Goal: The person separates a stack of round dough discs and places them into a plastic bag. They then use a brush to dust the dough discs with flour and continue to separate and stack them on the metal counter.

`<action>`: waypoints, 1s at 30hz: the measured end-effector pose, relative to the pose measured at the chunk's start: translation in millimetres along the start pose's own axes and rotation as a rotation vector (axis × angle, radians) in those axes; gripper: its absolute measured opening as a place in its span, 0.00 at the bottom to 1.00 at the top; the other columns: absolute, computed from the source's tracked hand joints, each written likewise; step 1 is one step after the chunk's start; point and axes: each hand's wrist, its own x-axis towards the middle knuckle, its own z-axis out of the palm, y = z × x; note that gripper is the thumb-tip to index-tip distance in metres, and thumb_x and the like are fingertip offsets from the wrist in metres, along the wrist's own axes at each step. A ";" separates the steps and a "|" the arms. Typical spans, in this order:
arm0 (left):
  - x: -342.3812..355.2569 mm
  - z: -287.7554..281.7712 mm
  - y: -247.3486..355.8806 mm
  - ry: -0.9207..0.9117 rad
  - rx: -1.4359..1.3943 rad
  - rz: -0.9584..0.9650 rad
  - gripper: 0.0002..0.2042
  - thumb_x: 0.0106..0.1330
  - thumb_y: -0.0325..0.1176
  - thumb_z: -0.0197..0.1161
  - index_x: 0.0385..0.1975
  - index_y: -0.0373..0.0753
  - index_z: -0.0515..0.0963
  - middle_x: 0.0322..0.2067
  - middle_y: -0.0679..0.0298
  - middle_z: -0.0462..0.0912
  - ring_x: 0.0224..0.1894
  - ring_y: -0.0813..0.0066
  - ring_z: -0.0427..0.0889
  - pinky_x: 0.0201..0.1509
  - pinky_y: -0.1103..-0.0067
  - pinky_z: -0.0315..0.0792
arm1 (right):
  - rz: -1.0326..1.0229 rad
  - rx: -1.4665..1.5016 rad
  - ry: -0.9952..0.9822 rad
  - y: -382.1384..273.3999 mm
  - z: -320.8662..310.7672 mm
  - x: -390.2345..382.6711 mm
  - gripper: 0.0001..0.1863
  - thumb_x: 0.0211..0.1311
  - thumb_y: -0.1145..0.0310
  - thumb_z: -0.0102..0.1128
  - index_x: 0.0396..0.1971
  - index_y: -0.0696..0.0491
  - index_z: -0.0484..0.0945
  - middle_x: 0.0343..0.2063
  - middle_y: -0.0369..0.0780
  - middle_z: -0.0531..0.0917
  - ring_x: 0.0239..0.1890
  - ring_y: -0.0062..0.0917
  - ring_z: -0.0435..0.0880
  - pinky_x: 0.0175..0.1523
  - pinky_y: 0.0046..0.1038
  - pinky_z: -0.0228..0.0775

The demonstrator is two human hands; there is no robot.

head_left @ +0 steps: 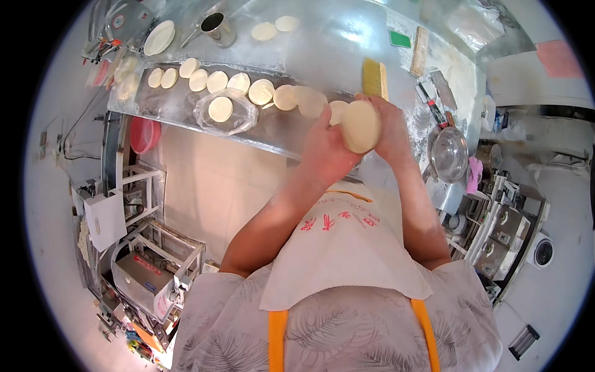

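Observation:
A pale, flat round of dough (pixel 361 127) is held up near the table's front edge between my two hands. My left hand (pixel 333 147) presses on its left side with the thumb pointing up. My right hand (pixel 392 127) curls around its right and far side, with the fingers partly hidden behind it. Just beyond my right hand is a brush (pixel 374 79) with yellowish bristles; whether the fingers touch it I cannot tell. Left of my hands, several thick dough rounds (pixel 261 92) form a row on the metal table (pixel 322 59). Nearer the edge, another dough round (pixel 220 109) rests on a clear plastic bag (pixel 245 118).
At the back stand a metal cup (pixel 218 30) and a white oval dish (pixel 159 38), with two flatter dough rounds (pixel 264 31) beside them. To the right lie a wooden stick (pixel 419 51), a red-and-black-handled tool (pixel 436 108) and a metal bowl (pixel 449 154). A pink basin (pixel 145 134) sits below the table, left.

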 end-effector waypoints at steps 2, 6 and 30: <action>-2.3 0.8 12.5 0.051 -0.155 -0.146 0.34 0.83 0.45 0.59 0.79 0.32 0.56 0.74 0.54 0.69 0.75 0.63 0.70 0.80 0.67 0.62 | 0.337 0.223 -0.010 -11.3 -6.7 3.9 0.19 0.79 0.55 0.61 0.46 0.59 0.84 0.29 0.38 0.88 0.30 0.29 0.87 0.41 0.37 0.78; -19.2 20.0 28.6 0.062 -0.625 -0.055 0.32 0.83 0.36 0.60 0.80 0.31 0.56 0.77 0.52 0.64 0.78 0.63 0.66 0.82 0.68 0.59 | 0.682 1.248 -0.006 -1.5 -8.4 -0.9 0.20 0.80 0.54 0.60 0.57 0.54 0.81 0.43 0.36 0.88 0.41 0.27 0.88 0.48 0.34 0.81; -17.0 48.5 43.0 0.169 -0.413 0.105 0.26 0.89 0.43 0.42 0.78 0.32 0.60 0.76 0.55 0.66 0.79 0.62 0.63 0.82 0.64 0.57 | 0.536 0.518 0.074 -43.5 -39.8 7.3 0.18 0.78 0.57 0.64 0.54 0.56 0.83 0.42 0.40 0.90 0.41 0.30 0.89 0.47 0.31 0.79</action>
